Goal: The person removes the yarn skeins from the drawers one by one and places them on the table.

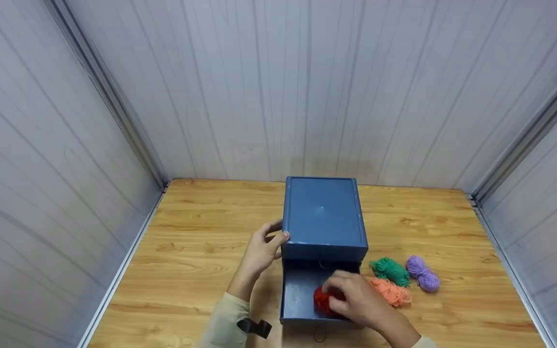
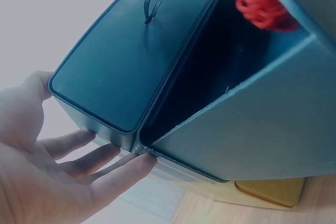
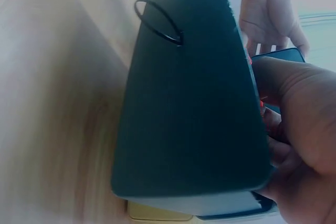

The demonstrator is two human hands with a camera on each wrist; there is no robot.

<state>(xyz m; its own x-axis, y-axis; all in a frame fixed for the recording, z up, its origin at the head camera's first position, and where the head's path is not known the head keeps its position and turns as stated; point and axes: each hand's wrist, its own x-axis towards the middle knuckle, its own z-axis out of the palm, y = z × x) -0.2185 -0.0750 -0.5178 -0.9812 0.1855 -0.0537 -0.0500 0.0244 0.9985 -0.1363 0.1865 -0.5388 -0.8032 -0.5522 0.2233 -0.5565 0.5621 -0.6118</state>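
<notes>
A blue two-tier drawer box (image 1: 324, 210) stands on the wooden table, its lower drawer (image 1: 299, 290) pulled out toward me. My left hand (image 1: 261, 249) rests against the box's left side near the front top corner, its fingers extended along the side in the left wrist view. Over the pulled-out drawer, my right hand (image 1: 356, 297) curls its fingers around a red yarn bundle (image 1: 323, 300), partly hidden by the hand. The closed upper drawer (image 2: 121, 51) carries a black loop pull (image 2: 153, 3); another black loop (image 3: 157, 22) hangs on the lower drawer's front.
Right of the box lie a green yarn bundle (image 1: 390, 271), an orange yarn bundle (image 1: 390, 291) and a purple yarn bundle (image 1: 422, 274). A yellow part (image 2: 270, 190) shows beneath the drawer. Pale panel walls (image 1: 278, 92) border the wooden table (image 1: 201, 251) at the back and sides.
</notes>
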